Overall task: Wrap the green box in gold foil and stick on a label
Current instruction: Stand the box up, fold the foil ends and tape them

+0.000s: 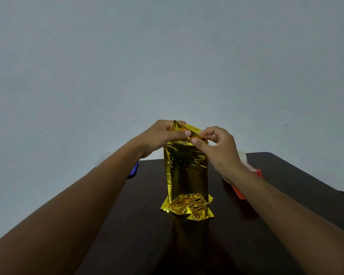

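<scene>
A tall box covered in gold foil [187, 175] stands upright on the dark table [139, 225]. None of the green box shows through the foil. Crumpled foil flares out around its base. My left hand [161, 135] grips the foil at the top left corner, thumb laid across the fold. My right hand [216, 147] pinches the foil flap at the top right between thumb and fingertips. No label is visible.
A blue object [134, 170] peeks out behind my left forearm at the table's back left. A red object [244, 187] with something pale on it lies behind my right wrist. A plain grey wall fills the background.
</scene>
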